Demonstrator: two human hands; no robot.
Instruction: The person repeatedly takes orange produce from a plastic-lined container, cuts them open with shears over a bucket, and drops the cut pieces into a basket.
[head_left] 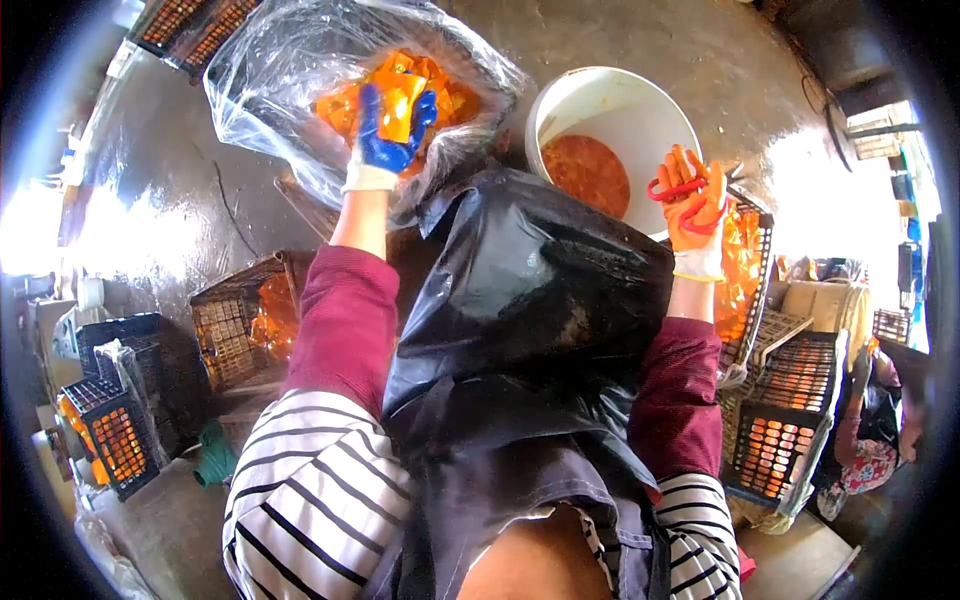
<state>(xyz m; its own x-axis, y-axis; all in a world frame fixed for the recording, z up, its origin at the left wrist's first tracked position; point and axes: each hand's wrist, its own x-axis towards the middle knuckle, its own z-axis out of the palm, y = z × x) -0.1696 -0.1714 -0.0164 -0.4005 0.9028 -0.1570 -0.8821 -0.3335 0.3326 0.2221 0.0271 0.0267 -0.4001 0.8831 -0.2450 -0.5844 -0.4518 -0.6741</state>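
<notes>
My left hand (392, 135), in a blue-coated glove, is closed on a shiny orange packet (401, 106). It is above a large clear plastic bag (265, 95) in which more orange packets (455, 100) lie. My right hand (692, 205), in an orange-coated glove, has its fingers curled through the red handle loops of what look like scissors (678, 190); their blades are hidden. That hand is beside the rim of a white bucket (655, 110), which holds an orange-red, wet mass (590, 175).
A black apron (520, 290) covers my lap. To my right stand a crate with orange packets (740, 265) and a black crate (785, 415). On the left are another crate (235, 320) and a dark crate (110, 430). Another person (870, 440) sits at far right.
</notes>
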